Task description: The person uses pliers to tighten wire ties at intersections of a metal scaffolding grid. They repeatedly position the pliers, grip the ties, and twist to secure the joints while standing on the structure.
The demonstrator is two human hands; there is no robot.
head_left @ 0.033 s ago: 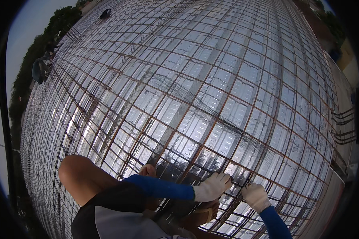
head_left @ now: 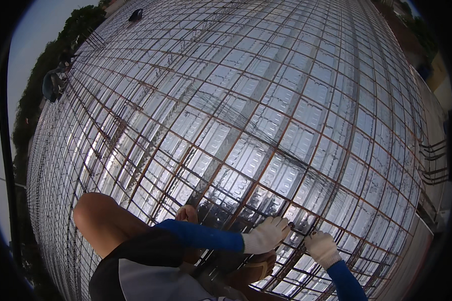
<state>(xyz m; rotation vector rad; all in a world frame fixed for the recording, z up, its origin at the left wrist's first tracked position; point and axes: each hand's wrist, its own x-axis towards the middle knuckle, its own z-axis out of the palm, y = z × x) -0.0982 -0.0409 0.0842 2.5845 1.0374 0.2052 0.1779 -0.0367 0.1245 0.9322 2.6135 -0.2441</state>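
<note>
My left hand [head_left: 267,235], in a white knitted glove with a blue sleeve, reaches across to the rebar mesh [head_left: 266,165]. Its fingers are bent together at a bar, and a small dark bit shows at the fingertips. Just to the right, my right hand [head_left: 323,248], gloved the same way, is closed with thumb and fingers pinched near a bar crossing. What either hand grips is too small to make out. A short gap with dark bars lies between them. Under the mesh runs ribbed, shiny metal decking [head_left: 236,183].
A loose bundle of thin wires [head_left: 291,159] lies across the mesh ahead of my hands. My bare knee [head_left: 98,215] and sandalled foot [head_left: 260,271] are close by. Another person [head_left: 52,85] crouches far left. Bent bars [head_left: 433,161] jut out by the right edge.
The view has shifted very slightly, with the far mesh a little lower and to the right. Both hands stay at nearly the same spot.
</note>
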